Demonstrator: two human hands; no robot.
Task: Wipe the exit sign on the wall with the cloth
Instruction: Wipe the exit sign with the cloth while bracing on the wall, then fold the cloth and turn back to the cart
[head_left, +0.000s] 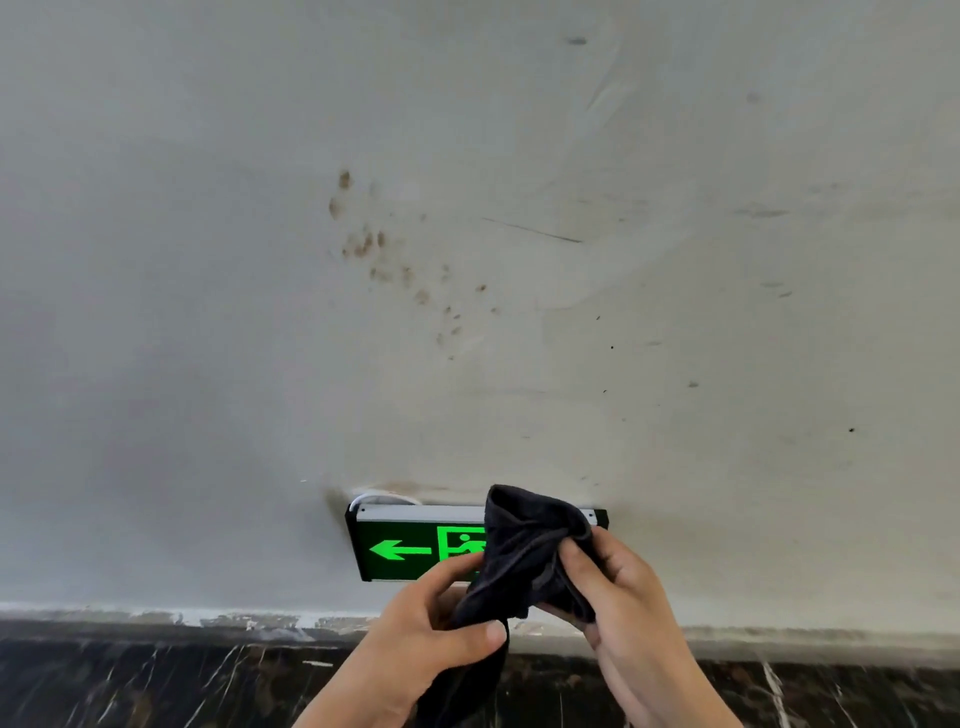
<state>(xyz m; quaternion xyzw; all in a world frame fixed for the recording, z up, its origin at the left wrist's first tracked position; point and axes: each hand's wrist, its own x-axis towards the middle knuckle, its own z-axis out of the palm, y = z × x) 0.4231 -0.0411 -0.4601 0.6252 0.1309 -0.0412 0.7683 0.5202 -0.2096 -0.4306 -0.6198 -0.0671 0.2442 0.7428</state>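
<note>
A lit green exit sign (402, 545) with a left arrow and a running figure is mounted low on the wall, its top edge grey metal. A dark grey cloth (524, 551) is bunched in front of the sign's right half and hides it. My left hand (431, 618) pinches the cloth's lower part between thumb and fingers. My right hand (623, 597) grips its right side. A tail of the cloth hangs down below my left hand.
The pale wall (467, 208) carries brown smudges above the sign and faint scuffs to the right. A white cable (374, 500) loops behind the sign's top left corner. Below runs a dark marble skirting (156, 680) with white veins.
</note>
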